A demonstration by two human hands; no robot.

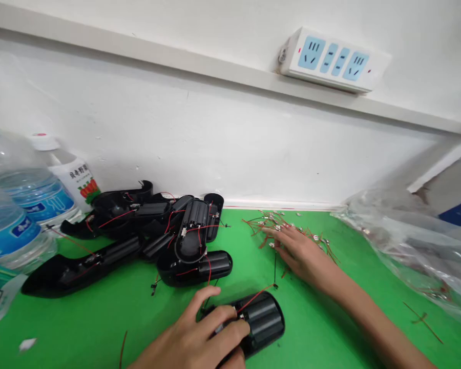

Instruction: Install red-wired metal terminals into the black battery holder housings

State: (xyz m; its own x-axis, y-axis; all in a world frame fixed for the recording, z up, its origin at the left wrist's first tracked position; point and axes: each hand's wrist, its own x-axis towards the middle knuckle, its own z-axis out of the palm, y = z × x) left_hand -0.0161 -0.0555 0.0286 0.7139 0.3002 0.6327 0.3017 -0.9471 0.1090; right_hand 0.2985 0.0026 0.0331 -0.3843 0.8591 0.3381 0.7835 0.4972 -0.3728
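Observation:
In the lower middle, my left hand (203, 335) grips a black plastic battery housing (265, 320), fingers curled over its near end. A red wire (255, 299) runs from this housing to a small contact on the green tabletop (307, 328). Farther right, my right hand (297, 251) reaches into a loose pile of short red wires with small metal contacts (267, 221). Its fingers are stretched out and apart, the tips touching the pile; whether a piece is between them is hidden. A black wire (275, 269) lies just below those fingertips.
Several similar black housings (119, 251) with red wires are heaped at left. Beside them stand large water bottles (34, 189) and a white-labelled bottle (75, 174). A clear plastic bag (399, 241) lies at right. A socket strip (332, 60) sits on the wall ledge.

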